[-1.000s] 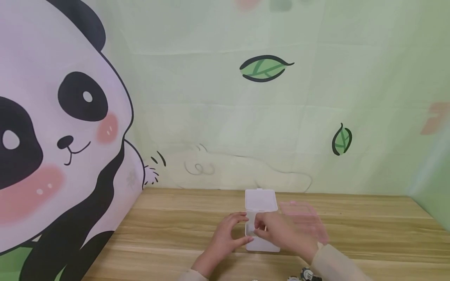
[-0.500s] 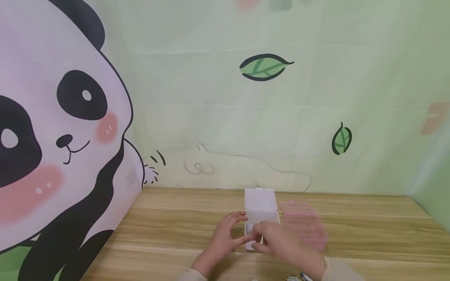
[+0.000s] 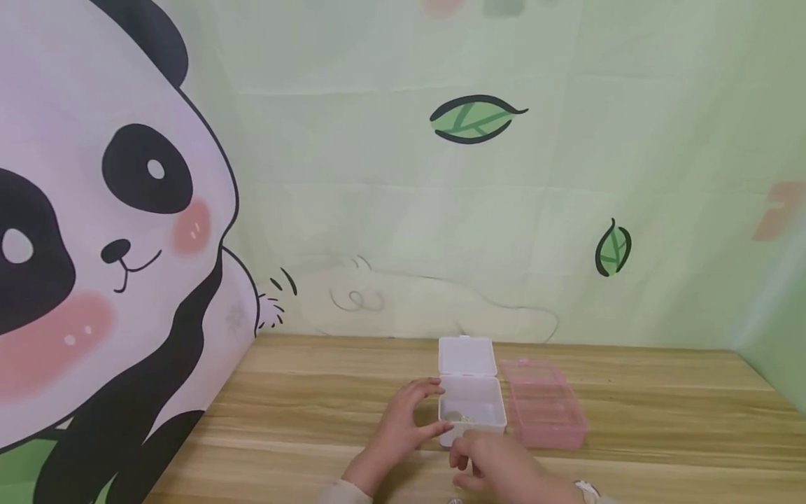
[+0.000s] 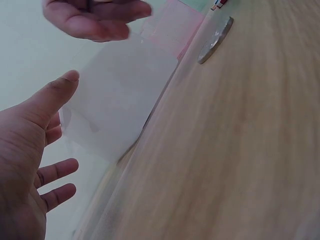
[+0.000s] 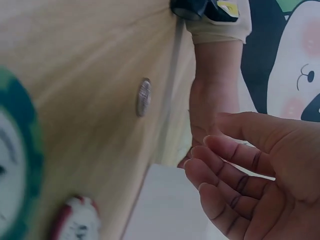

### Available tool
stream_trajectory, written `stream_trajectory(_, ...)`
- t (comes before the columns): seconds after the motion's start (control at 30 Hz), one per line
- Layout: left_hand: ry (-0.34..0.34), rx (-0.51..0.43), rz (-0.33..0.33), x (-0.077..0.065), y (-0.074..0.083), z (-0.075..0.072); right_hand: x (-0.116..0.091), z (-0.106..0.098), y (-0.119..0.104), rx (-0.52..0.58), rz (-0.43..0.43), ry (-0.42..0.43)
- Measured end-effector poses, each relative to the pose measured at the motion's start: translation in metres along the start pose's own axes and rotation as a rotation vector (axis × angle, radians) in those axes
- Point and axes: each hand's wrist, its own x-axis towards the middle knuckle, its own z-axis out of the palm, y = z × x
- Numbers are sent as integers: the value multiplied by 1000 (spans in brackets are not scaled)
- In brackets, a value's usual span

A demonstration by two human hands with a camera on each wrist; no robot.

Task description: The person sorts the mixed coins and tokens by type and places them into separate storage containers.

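On the far left a big panda picture (image 3: 107,231) covers the wall beside the wooden tabletop (image 3: 302,413). Next comes the left hand (image 3: 403,427), its grip loosely spread: the fingers rest against the left wall of the small clear box (image 3: 472,409), the thumb near its front corner, steadying it rather than clamping it. The box sits mid-tabletop with its lid (image 3: 467,355) hinged back towards the wall, so its long axis runs away from the person. A few small pieces lie inside at the front left; they are too small to make out.

The right hand (image 3: 491,465) hovers just in front of the box, nearer the person, fingers gently curled with nothing visible between them. The right wrist view shows those fingers (image 5: 225,170) bent and empty above the tabletop, where a coin (image 5: 143,97) lies. The box opening thus lies straight ahead of the right hand, and the left hand is the nearer one, already touching.

To the right, a pink box (image 3: 544,406) stands just beside the clear one.

Compared with a second ago, the right hand has drawn back out of the box towards the person, uncovering its inside; the left hand has stayed put.
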Motion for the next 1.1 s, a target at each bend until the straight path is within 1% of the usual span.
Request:
stream_trajectory(0.2, -25, -34, -36, 1, 2, -2, -3, 9, 3, 27, -2, -57)
stream_trajectory(0.3, -28, -48, -34, 1, 2, -2, -4, 14, 5, -4, -3, -83)
stream_trajectory(0.4, -32, -57, -31, 1, 2, -1, -3, 19, 6, -74, -23, -87)
stream_trajectory(0.5, -35, -64, -35, 1, 1, -1, -3, 23, 7, -112, -27, -97)
stream_trajectory(0.73, -40, -74, -37, 0, 1, -1, -2, 30, 8, -100, 12, -142)
stream_trajectory(0.97, -33, -63, -33, 0, 1, -1, 1, 36, 10, -136, -23, -141)
stream_trajectory(1.1, -29, -61, -28, 0, 0, -1, 2, 37, 8, -146, -17, -132)
